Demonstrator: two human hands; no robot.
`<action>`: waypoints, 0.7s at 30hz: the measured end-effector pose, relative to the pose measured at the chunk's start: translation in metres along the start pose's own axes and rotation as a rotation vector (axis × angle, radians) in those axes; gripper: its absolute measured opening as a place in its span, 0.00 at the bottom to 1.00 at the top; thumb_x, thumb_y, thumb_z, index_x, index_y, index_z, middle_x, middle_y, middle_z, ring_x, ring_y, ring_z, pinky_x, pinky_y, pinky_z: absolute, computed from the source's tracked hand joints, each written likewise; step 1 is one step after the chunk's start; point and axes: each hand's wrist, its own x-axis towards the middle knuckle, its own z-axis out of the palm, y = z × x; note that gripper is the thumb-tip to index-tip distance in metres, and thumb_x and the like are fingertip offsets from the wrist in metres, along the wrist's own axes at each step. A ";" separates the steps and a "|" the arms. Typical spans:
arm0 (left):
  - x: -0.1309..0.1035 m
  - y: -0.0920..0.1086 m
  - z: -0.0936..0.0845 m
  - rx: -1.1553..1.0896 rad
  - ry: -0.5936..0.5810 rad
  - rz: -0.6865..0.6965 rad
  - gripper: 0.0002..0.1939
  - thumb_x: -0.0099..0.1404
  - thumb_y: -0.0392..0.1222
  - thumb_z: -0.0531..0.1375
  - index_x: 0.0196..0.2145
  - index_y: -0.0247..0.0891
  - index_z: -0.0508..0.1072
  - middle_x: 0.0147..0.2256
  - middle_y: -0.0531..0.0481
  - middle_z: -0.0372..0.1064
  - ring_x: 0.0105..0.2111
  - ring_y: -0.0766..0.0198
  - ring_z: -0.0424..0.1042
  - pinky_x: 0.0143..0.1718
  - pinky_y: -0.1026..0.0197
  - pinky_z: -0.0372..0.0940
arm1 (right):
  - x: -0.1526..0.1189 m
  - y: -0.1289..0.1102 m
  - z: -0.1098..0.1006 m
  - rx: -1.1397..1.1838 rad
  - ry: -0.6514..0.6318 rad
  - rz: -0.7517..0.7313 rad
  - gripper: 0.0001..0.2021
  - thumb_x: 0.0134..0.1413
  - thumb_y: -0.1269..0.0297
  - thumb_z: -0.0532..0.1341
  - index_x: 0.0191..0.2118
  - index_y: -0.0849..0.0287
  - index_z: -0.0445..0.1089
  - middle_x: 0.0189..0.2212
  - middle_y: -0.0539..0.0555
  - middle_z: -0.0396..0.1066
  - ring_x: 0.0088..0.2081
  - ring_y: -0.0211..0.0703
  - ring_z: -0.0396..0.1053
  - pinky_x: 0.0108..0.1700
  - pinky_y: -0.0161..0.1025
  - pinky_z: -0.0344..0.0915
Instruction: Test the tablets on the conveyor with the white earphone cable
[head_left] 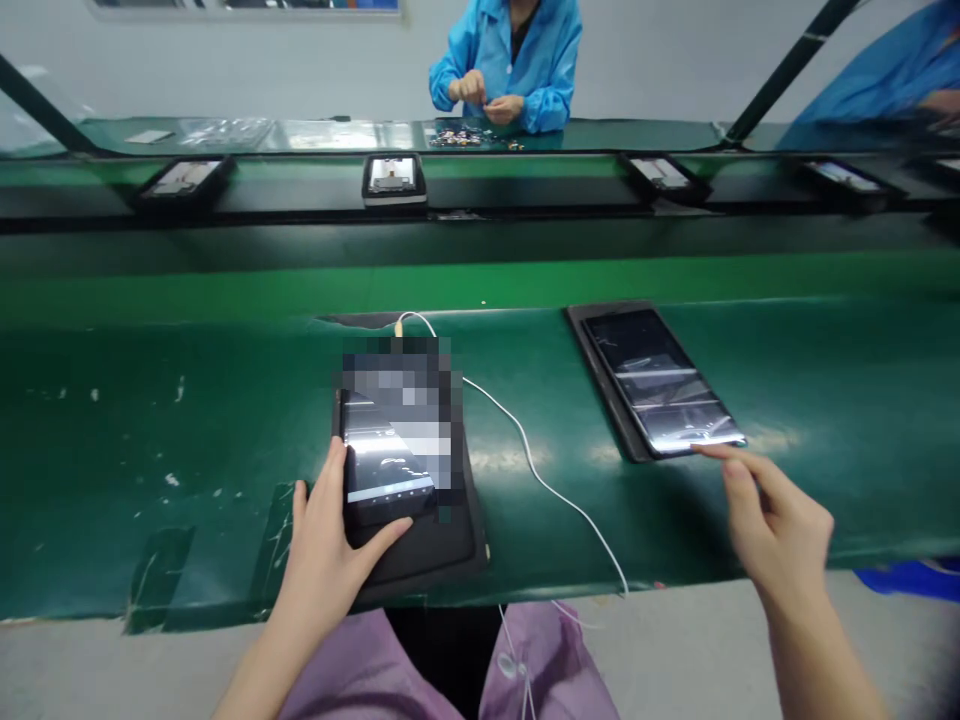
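Near the front edge of the bench lies a tablet point(390, 450) with a reflective screen, partly blurred out, on a black tray point(442, 555). My left hand point(322, 540) holds its lower left corner, fingers along the left side and thumb at the bottom. A white cable point(526, 450) runs from a plug at the tablet's top end. To the right, a second tablet point(660, 375) rests askew on another black tray point(607, 400), its lower end past the tray's side. My right hand point(780, 520) touches that lower edge with an outstretched index finger; the thumb is beneath, the other fingers curled.
Beyond the green bench point(225, 400), a dark conveyor point(495, 185) carries several black trays with devices. Across it a person in a blue smock point(510, 65) handles small parts. Another blue sleeve point(877, 75) shows at right. The cable hangs over the front edge.
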 end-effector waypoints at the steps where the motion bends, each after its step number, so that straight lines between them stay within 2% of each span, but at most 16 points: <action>1: 0.000 0.000 -0.001 0.003 -0.004 -0.001 0.47 0.67 0.55 0.60 0.71 0.48 0.35 0.70 0.35 0.46 0.68 0.37 0.50 0.64 0.24 0.42 | 0.009 0.007 0.004 -0.009 0.014 -0.020 0.16 0.66 0.50 0.49 0.41 0.50 0.71 0.39 0.56 0.78 0.42 0.55 0.76 0.44 0.50 0.70; 5: 0.001 0.000 -0.003 0.001 -0.019 -0.012 0.47 0.67 0.56 0.60 0.71 0.50 0.34 0.70 0.36 0.46 0.68 0.37 0.49 0.64 0.24 0.42 | 0.050 0.027 0.025 -0.001 -0.013 -0.106 0.25 0.64 0.41 0.44 0.45 0.55 0.66 0.46 0.63 0.75 0.54 0.60 0.70 0.55 0.58 0.65; 9: 0.000 0.001 -0.004 -0.008 -0.019 -0.023 0.47 0.67 0.56 0.60 0.71 0.51 0.34 0.70 0.38 0.44 0.69 0.37 0.48 0.64 0.24 0.42 | 0.074 0.038 0.040 -0.022 -0.080 -0.188 0.30 0.61 0.34 0.38 0.45 0.55 0.62 0.48 0.64 0.75 0.59 0.63 0.65 0.60 0.64 0.57; 14: -0.002 0.003 -0.005 -0.008 -0.038 -0.039 0.46 0.68 0.57 0.59 0.71 0.53 0.33 0.71 0.40 0.43 0.69 0.39 0.46 0.65 0.26 0.41 | 0.075 0.041 0.043 -0.078 -0.103 -0.214 0.25 0.62 0.39 0.40 0.45 0.54 0.59 0.49 0.65 0.74 0.61 0.61 0.63 0.62 0.64 0.52; 21: -0.001 0.002 -0.005 -0.017 -0.044 -0.037 0.46 0.68 0.57 0.59 0.71 0.52 0.34 0.71 0.40 0.43 0.69 0.40 0.46 0.66 0.27 0.39 | 0.073 0.040 0.042 -0.090 -0.081 -0.182 0.24 0.62 0.37 0.39 0.43 0.52 0.54 0.49 0.68 0.75 0.63 0.61 0.62 0.63 0.63 0.50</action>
